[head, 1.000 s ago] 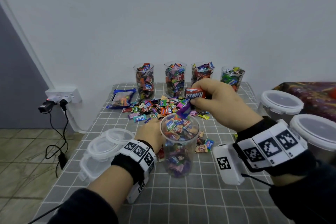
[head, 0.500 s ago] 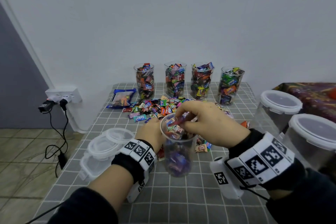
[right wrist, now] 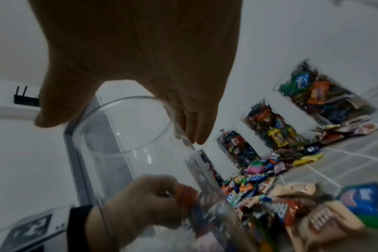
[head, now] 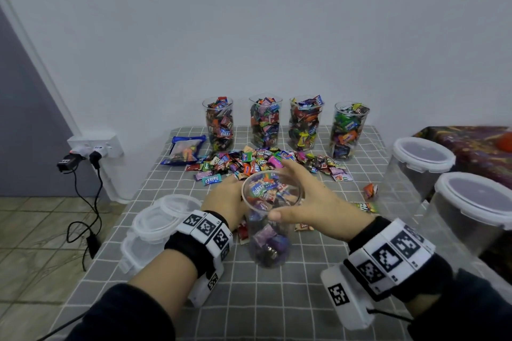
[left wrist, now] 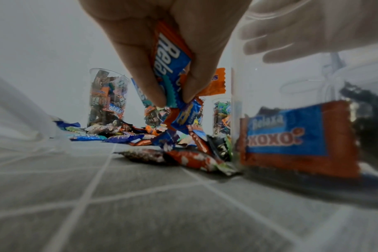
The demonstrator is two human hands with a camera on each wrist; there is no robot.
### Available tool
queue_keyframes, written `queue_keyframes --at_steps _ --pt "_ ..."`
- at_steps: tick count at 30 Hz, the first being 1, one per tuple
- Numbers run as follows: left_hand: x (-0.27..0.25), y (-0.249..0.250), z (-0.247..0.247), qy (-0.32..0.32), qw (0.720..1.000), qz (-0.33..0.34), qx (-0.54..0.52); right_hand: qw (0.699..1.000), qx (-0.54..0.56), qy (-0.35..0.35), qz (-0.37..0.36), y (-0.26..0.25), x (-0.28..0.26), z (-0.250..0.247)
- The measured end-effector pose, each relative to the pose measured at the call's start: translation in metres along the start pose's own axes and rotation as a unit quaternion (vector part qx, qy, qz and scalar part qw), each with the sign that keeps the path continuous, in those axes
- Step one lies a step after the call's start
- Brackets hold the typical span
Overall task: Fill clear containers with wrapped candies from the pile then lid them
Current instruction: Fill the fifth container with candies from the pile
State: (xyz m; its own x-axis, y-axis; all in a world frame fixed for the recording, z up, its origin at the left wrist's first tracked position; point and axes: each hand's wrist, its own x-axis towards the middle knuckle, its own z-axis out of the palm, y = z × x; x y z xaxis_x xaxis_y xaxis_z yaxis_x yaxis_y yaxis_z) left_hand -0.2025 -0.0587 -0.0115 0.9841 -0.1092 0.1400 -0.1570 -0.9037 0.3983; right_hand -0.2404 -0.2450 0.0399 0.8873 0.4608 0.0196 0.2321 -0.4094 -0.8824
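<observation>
A clear cup (head: 270,219), partly filled with wrapped candies, stands upright mid-table. My right hand (head: 293,196) is spread at its rim, thumb at the near side and straight fingers at the far side, holding nothing. From the right wrist, that hand (right wrist: 119,131) hovers just over the cup's rim (right wrist: 127,102). My left hand (head: 224,202) sits just left of the cup. In the left wrist view its fingertips (left wrist: 153,95) pinch a few wrapped candies (left wrist: 168,68) low over the cloth beside the cup (left wrist: 291,119). The candy pile (head: 266,163) lies just behind.
Several full candy cups (head: 266,122) line the back edge by the wall. Stacked clear lids (head: 163,216) lie at the left edge. Two large lidded tubs (head: 421,163) (head: 476,202) stand at the right. A blue bag (head: 185,149) and a loose orange candy (head: 371,189) lie nearby.
My right hand brought candies down into the cup's mouth, let them go and drew back, fingers now spread at the rim. The left hand stayed beside the cup.
</observation>
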Motion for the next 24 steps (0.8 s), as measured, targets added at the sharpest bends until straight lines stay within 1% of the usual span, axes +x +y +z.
queue_keyframes --at_steps 2,5,9,12,14,20,22,24 --pt "0.001 -0.002 -0.001 0.010 1.000 -0.002 -0.003 1.000 0.020 0.002 0.003 0.007 0.001 0.005" --pt "0.003 -0.010 -0.003 0.034 0.999 -0.011 0.013 0.999 0.043 0.025 -0.001 0.013 0.003 0.009" --pt "0.000 -0.019 -0.010 0.069 0.997 -0.036 -0.020 0.998 0.049 0.033 -0.007 0.017 0.004 0.009" --pt "-0.001 -0.016 -0.025 0.099 0.993 -0.036 -0.045 0.998 0.050 0.032 -0.011 0.018 0.005 0.009" --pt "-0.001 -0.010 -0.040 0.127 0.990 -0.020 -0.061 0.998 0.053 0.038 -0.015 0.019 0.005 0.010" --pt "-0.007 0.026 -0.081 0.200 0.973 0.056 -0.104 0.997 0.057 0.054 -0.014 0.020 0.007 0.014" --pt "-0.011 0.039 -0.087 0.210 0.966 0.092 -0.117 0.997 0.056 0.056 -0.012 0.020 0.007 0.015" --pt "-0.016 0.050 -0.087 0.202 0.962 0.133 -0.127 0.997 0.058 0.058 -0.013 0.021 0.007 0.016"
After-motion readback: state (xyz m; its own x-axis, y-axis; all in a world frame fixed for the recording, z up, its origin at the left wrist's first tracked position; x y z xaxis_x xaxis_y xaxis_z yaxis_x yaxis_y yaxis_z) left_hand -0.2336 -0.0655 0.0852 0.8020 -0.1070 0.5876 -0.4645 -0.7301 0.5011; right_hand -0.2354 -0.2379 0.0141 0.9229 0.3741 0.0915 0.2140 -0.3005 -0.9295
